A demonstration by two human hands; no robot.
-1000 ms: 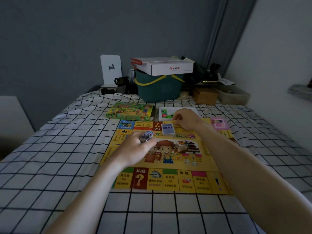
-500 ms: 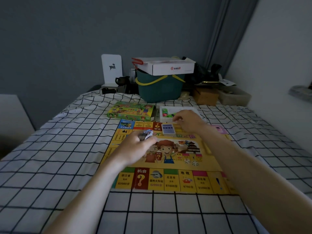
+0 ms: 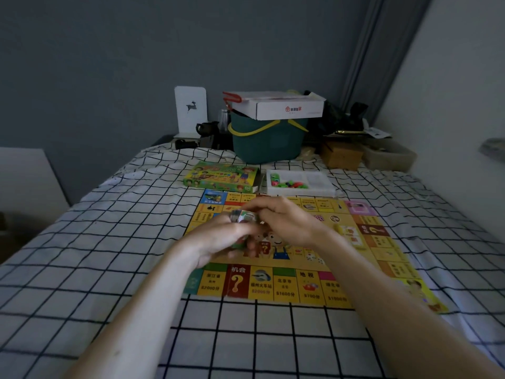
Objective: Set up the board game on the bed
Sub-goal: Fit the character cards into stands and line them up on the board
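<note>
Both hands meet over the middle of the game board [image 3: 287,266], which lies flat on the checked bed [image 3: 109,242]. My left hand [image 3: 218,242] is curled round a small stack of cards [image 3: 243,216], holding it up off the board, and my right hand [image 3: 284,222] has its fingertips pinched on the top edge of that same stack. I hold the pack in the left because it frees the right to peel or square single cards; from this pose I judge that I am sorting or drawing a card to lay out, though motion blur hides the exact finger placement.

Two dice [image 3: 314,258] sit on the board's centre picture, just right of my hands, within easy reach for play. At the far edge of the board the game box [image 3: 221,177] lies to the left and the white parts tray [image 3: 300,182] to the right, with coloured pieces [image 3: 287,183] still heaped in one compartment. I take it they were left there so I can reach them across the board without crowding the squares.

Behind them, at the head of the bed, a green basket [image 3: 269,143] carries a white carton [image 3: 278,105].

By my reckoning the board is placed and the cards are in hand, while the pieces are not yet set out.
</note>
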